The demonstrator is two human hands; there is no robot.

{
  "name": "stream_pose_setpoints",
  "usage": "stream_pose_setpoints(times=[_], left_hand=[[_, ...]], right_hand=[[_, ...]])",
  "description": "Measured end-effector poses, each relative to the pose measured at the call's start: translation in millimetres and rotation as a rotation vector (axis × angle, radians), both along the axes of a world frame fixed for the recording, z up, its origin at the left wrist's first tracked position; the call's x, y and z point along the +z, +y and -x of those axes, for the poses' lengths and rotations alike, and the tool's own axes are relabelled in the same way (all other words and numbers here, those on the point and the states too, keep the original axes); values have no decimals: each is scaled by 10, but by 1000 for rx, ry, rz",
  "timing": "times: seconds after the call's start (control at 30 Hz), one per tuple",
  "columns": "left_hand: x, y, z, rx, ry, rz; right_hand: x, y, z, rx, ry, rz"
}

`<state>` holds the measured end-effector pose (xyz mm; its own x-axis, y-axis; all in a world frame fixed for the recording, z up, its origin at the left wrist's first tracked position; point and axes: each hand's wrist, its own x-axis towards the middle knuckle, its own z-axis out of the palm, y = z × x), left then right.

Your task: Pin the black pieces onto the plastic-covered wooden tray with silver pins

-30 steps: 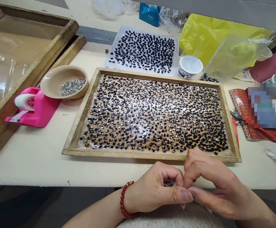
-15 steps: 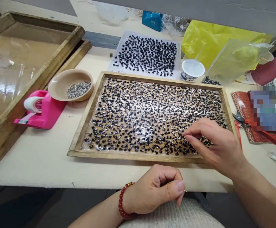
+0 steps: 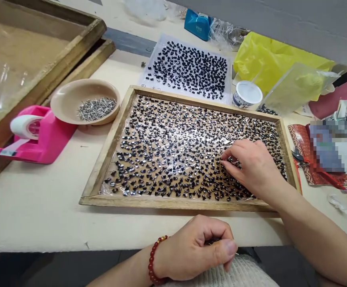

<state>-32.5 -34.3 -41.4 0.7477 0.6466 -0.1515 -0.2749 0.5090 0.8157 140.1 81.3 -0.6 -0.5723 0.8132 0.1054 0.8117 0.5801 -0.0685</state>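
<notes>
A wooden tray [image 3: 101, 159] lined with clear film holds several small black pieces [image 3: 167, 151] spread across it. My right hand [image 3: 251, 165] reaches into the tray's right half, with its fingertips pinched down among the black pieces; whether it grips one I cannot tell. My left hand [image 3: 197, 249], with a red bead bracelet at the wrist, rests at the table's near edge, its fingers closed on a small bunch of thin metal pins [image 3: 213, 241] that peep out between thumb and forefinger.
A beige bowl [image 3: 68, 95] of metal pins and a pink tape dispenser [image 3: 36, 135] stand left of the tray. Stacked wooden trays [image 3: 42, 52] fill the far left. Behind lie a sheet of black pieces [image 3: 191, 67], a white cup [image 3: 246, 93], yellow bags [image 3: 269, 56], and scissors [image 3: 298, 155].
My right hand left the left hand at the table's edge and reached forward into the tray, then shifted a little left among the pieces. The left hand stayed closed in place.
</notes>
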Motion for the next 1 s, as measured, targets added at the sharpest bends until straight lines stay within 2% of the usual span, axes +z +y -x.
stream_pose_setpoints(times=[0.37,0.6,0.83,1.0], left_hand=[[7,-18,42,-13,3,8],[5,6,41,-17,4,-1],[48,11,47,-23,25,13],[101,52,116,28,111,46]], right_hand=[[-55,18,91,-58,-75,11],[-32,25,66,-98,-67,54],[-30,16,33,-77,-68,62],[-34,13,33,-48,-84,37]])
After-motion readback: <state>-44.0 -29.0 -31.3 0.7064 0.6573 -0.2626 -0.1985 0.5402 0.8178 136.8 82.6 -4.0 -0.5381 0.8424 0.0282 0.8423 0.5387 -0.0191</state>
